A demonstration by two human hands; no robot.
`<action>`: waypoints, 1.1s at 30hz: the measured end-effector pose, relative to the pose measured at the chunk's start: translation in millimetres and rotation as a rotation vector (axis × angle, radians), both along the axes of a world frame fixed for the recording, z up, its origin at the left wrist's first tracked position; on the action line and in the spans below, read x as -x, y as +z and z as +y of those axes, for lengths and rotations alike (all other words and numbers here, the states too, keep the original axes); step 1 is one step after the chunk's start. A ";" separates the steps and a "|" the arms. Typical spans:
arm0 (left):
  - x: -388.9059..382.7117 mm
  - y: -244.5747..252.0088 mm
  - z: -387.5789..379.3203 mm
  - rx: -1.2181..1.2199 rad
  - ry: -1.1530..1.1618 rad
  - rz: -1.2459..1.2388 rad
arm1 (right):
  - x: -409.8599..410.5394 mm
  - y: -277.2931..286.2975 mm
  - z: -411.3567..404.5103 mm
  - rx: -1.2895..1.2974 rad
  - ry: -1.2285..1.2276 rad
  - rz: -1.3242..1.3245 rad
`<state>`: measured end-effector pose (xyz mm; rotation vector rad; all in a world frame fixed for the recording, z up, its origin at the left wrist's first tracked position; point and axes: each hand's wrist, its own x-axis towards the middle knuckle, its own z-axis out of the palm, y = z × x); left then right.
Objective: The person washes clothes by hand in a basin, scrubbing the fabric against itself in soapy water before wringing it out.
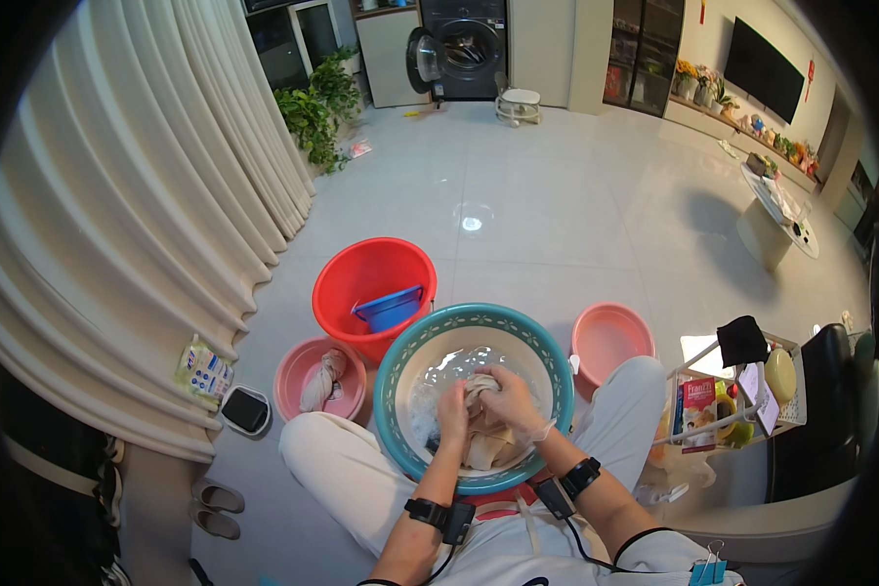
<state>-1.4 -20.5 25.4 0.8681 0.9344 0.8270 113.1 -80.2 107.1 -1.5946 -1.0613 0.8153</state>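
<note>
My left hand [454,412] and my right hand [511,401] grip one bunched, light beige cloth [481,387] over a large teal-rimmed plastic basin [394,432]. Lower folds of beige cloth [489,445] hang or lie in the basin below my hands; whether they belong to the same piece I cannot tell. Soapy water [450,364] with suds fills part of the basin, which stands between my knees. A small dark item shows beside my left wrist, mostly hidden. Both forearms wear black straps with small boxes and cables.
Left of the basin stand a red tub [337,286] holding a blue basin [390,310], and a pink basin [286,381] with a twisted cloth [324,381]. Another pink basin [612,338] stands right, near a white cart [792,399]. A detergent pouch [204,372] lies by the curtain.
</note>
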 end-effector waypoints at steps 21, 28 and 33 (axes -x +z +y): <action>23.7 47.3 12.4 -0.237 -0.197 -0.048 | -4.5 -25.9 -11.9 0.161 0.257 0.095; 27.5 81.4 5.3 0.285 -0.218 -0.931 | -14.0 -85.9 -16.0 0.098 0.267 -0.444; 29.4 82.5 17.8 0.343 0.085 -0.993 | -51.1 -59.6 -15.7 0.378 0.097 0.028</action>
